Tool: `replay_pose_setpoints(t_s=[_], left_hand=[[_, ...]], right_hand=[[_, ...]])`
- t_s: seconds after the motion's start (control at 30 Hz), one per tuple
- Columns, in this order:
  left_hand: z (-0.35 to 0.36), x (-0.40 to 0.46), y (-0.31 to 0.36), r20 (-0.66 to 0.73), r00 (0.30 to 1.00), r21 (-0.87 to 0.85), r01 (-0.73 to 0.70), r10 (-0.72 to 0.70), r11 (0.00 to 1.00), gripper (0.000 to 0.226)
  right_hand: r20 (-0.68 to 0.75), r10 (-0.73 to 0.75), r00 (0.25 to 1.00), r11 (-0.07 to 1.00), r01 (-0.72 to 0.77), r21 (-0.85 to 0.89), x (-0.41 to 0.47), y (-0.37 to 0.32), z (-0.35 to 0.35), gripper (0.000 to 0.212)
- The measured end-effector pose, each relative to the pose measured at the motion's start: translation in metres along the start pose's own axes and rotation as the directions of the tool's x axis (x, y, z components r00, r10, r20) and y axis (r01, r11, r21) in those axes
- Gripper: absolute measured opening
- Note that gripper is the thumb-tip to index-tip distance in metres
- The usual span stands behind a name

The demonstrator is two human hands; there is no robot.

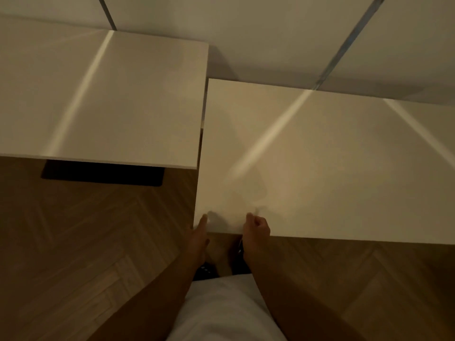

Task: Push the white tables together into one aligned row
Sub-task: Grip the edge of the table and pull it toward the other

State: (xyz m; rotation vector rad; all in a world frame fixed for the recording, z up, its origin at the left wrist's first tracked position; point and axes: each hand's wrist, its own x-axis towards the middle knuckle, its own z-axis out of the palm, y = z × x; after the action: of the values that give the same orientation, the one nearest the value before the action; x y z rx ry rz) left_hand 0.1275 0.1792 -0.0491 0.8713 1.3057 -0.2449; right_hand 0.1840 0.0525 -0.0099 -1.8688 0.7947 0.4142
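Note:
Two white tables stand side by side. The left white table (103,99) sits farther back against the wall. The right white table (320,163) stands nearer to me, its left edge close to the left table's right edge and its front edge well forward of the other's. My left hand (198,232) holds the right table's near left corner, thumb on top and fingers hidden underneath. My right hand (256,228) grips the same table's front edge a little to the right, fingers curled on it.
A white panelled wall (270,33) runs behind both tables, with a narrow gap behind the right one. A dark table base (103,173) shows under the left table. Herringbone wood floor (73,242) lies in front. My feet and white clothing are below the hands.

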Motion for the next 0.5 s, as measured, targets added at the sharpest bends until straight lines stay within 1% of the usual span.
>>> replay_pose_setpoints(t_s=[0.03,0.13,0.17,0.2,0.27,0.33,0.4,0.43,0.5], left_hand=[[0.002,-0.003,-0.002,0.039,0.999,-0.039,0.021,-0.019,0.999,0.079],[0.008,-0.016,-0.001,0.106,0.992,-0.102,0.072,-0.061,0.992,0.039],[0.012,-0.021,0.001,0.119,0.990,-0.126,0.092,-0.077,0.988,0.030],[0.013,-0.024,0.003,0.115,0.990,-0.139,0.100,-0.084,0.985,0.028],[0.018,-0.029,0.003,0.115,0.987,-0.155,0.133,-0.116,0.979,0.034],[0.023,-0.036,0.005,0.145,0.977,-0.201,0.186,-0.159,0.962,0.037],[0.031,-0.030,0.002,0.183,0.962,-0.297,0.250,-0.202,0.922,0.043],[0.037,-0.027,0.000,0.191,0.958,-0.347,0.270,-0.214,0.898,0.051],[0.045,-0.022,-0.004,0.221,0.953,-0.414,0.284,-0.207,0.865,0.073]], right_hand=[[-0.004,0.030,1.000,0.999,-0.030,0.033,0.002,0.003,-0.001,0.028],[0.056,0.117,0.992,0.993,-0.117,-0.017,0.006,0.018,0.002,0.044],[0.087,0.152,0.985,0.988,-0.149,-0.035,0.010,0.026,0.005,0.051],[0.118,0.191,0.974,0.981,-0.187,-0.049,0.016,0.037,0.007,0.057],[0.168,0.282,0.945,0.959,-0.281,-0.032,0.039,0.067,0.013,0.068],[0.188,0.386,0.903,0.917,-0.398,0.027,0.044,0.075,0.008,0.072],[0.210,0.458,0.864,0.869,-0.485,0.102,0.020,0.045,-0.002,0.070],[0.216,0.468,0.857,0.851,-0.503,0.152,0.015,0.036,-0.002,0.066],[0.243,0.466,0.851,0.811,-0.521,0.267,0.013,0.022,0.004,0.059]])
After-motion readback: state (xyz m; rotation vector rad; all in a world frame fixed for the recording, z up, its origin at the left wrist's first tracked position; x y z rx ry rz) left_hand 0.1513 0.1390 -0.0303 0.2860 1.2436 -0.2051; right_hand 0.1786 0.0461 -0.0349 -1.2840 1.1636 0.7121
